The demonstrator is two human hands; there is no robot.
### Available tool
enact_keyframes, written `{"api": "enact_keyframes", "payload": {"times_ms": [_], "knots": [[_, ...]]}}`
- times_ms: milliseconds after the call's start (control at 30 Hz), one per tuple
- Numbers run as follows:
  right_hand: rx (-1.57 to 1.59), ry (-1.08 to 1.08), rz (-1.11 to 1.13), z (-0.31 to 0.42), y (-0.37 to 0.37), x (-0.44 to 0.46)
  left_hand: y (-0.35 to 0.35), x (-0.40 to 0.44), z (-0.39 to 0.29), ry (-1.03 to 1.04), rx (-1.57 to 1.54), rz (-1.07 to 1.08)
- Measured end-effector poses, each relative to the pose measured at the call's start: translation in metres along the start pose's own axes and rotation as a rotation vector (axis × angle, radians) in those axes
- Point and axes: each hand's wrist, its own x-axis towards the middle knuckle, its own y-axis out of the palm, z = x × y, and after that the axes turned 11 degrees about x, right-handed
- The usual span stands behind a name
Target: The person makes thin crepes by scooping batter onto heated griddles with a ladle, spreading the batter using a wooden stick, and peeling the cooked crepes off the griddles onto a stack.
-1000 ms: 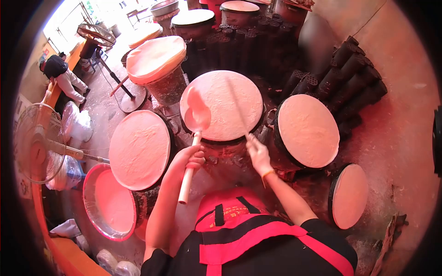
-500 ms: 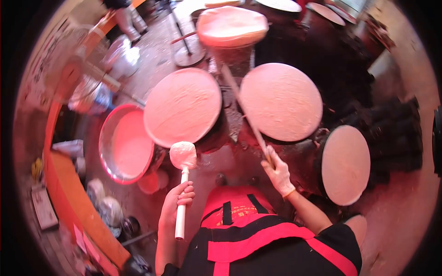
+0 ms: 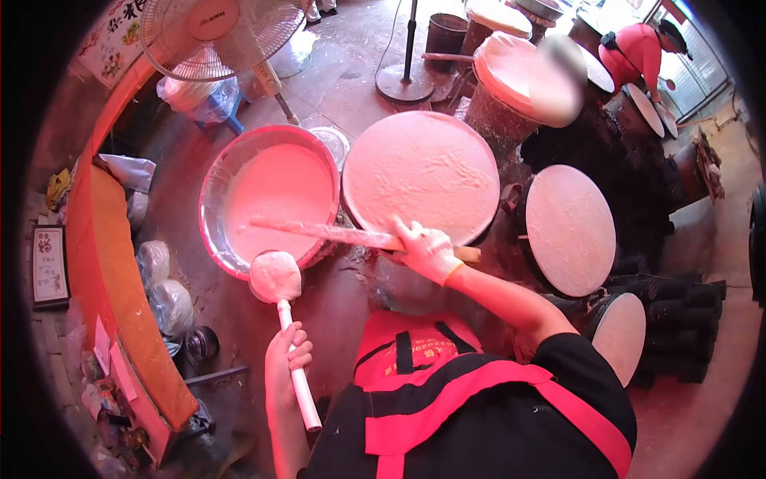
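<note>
My left hand (image 3: 290,359) is closed around the white handle of a ladle (image 3: 275,276), whose bowl is coated with pale batter. The ladle bowl is at the near rim of a wide basin (image 3: 209,203) of batter (image 3: 283,188); whether they touch I cannot tell. A gloved right hand (image 3: 427,251), mine, grips a long flat wooden stick (image 3: 335,232) smeared with batter. It points left, its tip over the basin. Beneath and behind this hand lies a round griddle (image 3: 423,172) covered with a thin, uneven pale layer.
To the right stand two more round griddles with pale surfaces (image 3: 570,231) (image 3: 622,339). A fan (image 3: 211,32) stands beyond the basin, and a stand base (image 3: 405,84) farther back. An orange counter (image 3: 104,263) runs along the left. Another person (image 3: 638,52) bends over griddles at the far right.
My view has turned left, so the basin and griddles appear farther right. The stick has swung from pointing forward between two griddles to pointing left over the basin. The ladle is now nearer the basin.
</note>
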Motion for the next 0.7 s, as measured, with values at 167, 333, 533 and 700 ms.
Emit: {"api": "enact_keyframes", "payload": {"times_ms": [167, 333, 533, 700], "knots": [[-0.007, 0.009, -0.065, -0.015, -0.038, 0.023, -0.006, 0.023, -0.040, -0.030, 0.075, 0.000], [0.077, 0.064, -0.166, -0.045, -0.207, 0.112, 0.015, 0.054, -0.062, -0.079, 0.096, 0.100], [0.415, 0.246, -0.572, -0.153, -0.430, 0.137, 0.076, 0.079, -0.063, -0.113, 0.068, 0.164], [0.730, 0.334, -0.860, -0.302, -0.468, 0.124, 0.131, 0.089, -0.046, -0.107, -0.043, 0.184]]}}
